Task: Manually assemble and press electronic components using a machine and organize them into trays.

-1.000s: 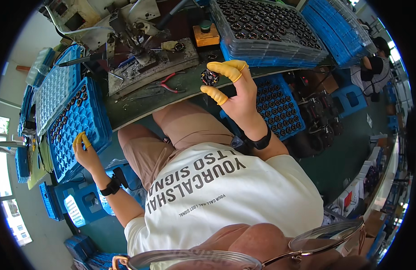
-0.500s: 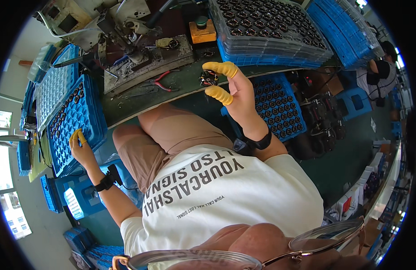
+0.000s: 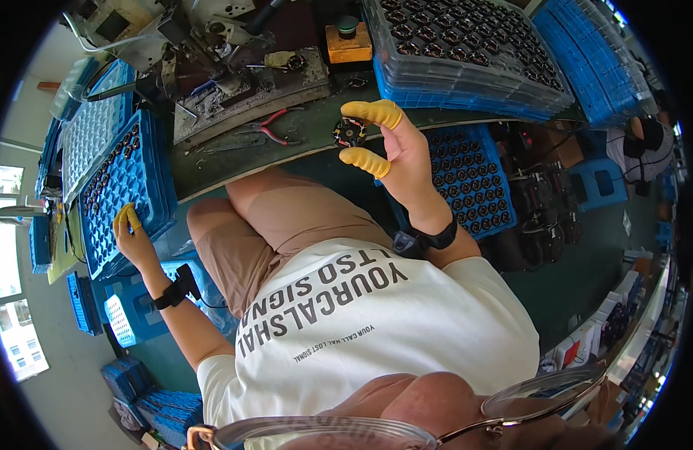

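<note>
My right hand point(image 3: 400, 157), with yellow finger covers on thumb and forefinger, pinches a small round black motor stator point(image 3: 349, 133) with copper-coloured windings. It holds the part in the air, just in front of the bench edge, its flat face turned to view. My left hand point(image 3: 134, 236), also in yellow finger covers, is at the near edge of a blue tray point(image 3: 140, 193) at the left. Its fingertips are drawn together over the tray's pockets; what they hold, if anything, is too small to tell. Similar dark round parts stand in rows in that tray's far and left pockets.
On the bench point(image 3: 234, 161) lie red-handled pliers point(image 3: 271, 127) beside a metal fixture plate point(image 3: 249, 101). An orange block with a green knob point(image 3: 348, 43) stands behind. Stacked trays of parts point(image 3: 466, 49) fill the back right; another blue tray point(image 3: 472, 180) sits lower right.
The stator in my right hand has turned so its round face shows more. My left hand has moved slightly up along the tray. The whole view has shifted a little.
</note>
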Demonstrator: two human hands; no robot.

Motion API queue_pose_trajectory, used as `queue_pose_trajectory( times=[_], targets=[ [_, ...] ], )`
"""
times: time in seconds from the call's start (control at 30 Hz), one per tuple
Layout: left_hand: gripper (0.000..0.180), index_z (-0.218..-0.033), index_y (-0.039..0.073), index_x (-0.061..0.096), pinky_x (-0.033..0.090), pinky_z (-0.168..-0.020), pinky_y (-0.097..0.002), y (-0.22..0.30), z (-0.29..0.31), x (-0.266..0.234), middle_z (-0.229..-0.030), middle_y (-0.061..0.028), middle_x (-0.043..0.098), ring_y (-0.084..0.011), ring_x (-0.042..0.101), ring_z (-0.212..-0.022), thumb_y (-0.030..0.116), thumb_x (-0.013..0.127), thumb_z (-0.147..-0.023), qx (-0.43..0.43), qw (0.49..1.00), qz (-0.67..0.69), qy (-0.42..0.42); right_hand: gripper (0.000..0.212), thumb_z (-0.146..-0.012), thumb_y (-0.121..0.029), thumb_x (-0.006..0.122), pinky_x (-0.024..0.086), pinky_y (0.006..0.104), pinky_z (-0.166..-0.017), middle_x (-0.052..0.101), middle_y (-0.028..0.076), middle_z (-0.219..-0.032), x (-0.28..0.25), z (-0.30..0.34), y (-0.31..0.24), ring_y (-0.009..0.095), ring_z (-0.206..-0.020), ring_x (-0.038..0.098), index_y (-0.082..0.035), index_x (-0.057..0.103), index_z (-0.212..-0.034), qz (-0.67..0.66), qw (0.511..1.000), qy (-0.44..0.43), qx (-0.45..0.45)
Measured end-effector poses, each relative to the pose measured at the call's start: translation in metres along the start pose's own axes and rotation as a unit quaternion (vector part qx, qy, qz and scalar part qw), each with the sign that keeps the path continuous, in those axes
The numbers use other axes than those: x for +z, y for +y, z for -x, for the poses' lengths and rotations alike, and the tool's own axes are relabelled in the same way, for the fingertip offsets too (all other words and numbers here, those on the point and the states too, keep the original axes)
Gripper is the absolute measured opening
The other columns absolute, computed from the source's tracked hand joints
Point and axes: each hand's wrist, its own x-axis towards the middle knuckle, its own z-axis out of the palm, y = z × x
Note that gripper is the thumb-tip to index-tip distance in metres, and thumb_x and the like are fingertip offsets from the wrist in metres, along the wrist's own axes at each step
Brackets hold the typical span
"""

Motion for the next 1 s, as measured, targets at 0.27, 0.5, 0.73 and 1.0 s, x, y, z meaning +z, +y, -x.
queue_pose_trajectory(
  times=[0.27,0.5,0.73,1.0],
  targets=[
    [0.026,-0.11,0.004,0.069,0.053,-0.074,-0.0322,-0.01,0.003,0.003,-0.11,-0.0115,0.067,-0.026,0.067,-0.093,0.024,0.061,-0.096,-0.034,0.999,-0.034,0.004,0.049,-0.071,-0.005,0.083,0.047,0.0271,-0.086,0.06,0.005,-0.105,-0.005,0.004,-0.003,0.017,-0.093,0.059,-0.005,0.064,-0.116,0.112,0.991,0.05,-0.049],
    [0.026,-0.111,0.004,0.069,0.054,-0.076,-0.0335,-0.01,0.005,0.003,-0.111,-0.0119,0.066,-0.0273,0.066,-0.095,0.022,0.062,-0.094,-0.053,0.998,-0.031,0.011,0.046,-0.07,-0.007,0.083,0.05,0.0292,-0.081,0.062,0.006,-0.101,-0.002,0.004,-0.004,0.02,-0.09,0.061,-0.007,0.066,-0.113,0.152,0.983,0.076,-0.073],
    [0.025,-0.111,0.004,0.069,0.054,-0.078,-0.0343,-0.009,0.004,0.003,-0.112,-0.0114,0.066,-0.0281,0.066,-0.097,0.021,0.062,-0.094,-0.045,0.998,-0.036,0.012,0.046,-0.07,-0.007,0.083,0.051,0.0293,-0.081,0.062,0.007,-0.101,0.0,0.0,0.0,0.021,-0.089,0.061,-0.006,0.066,-0.112,0.165,0.98,0.07,-0.09],
    [0.025,-0.111,0.007,0.07,0.055,-0.079,-0.0359,-0.007,0.007,-0.004,-0.113,-0.0109,0.067,-0.0284,0.067,-0.097,0.024,0.058,-0.097,-0.025,0.999,-0.034,0.007,0.041,-0.075,-0.006,0.079,0.053,0.0321,-0.078,0.062,0.011,-0.099,-0.017,0.07,0.088,0.023,-0.087,0.065,-0.005,0.062,-0.112,0.158,0.972,-0.06,0.161]
  ],
)
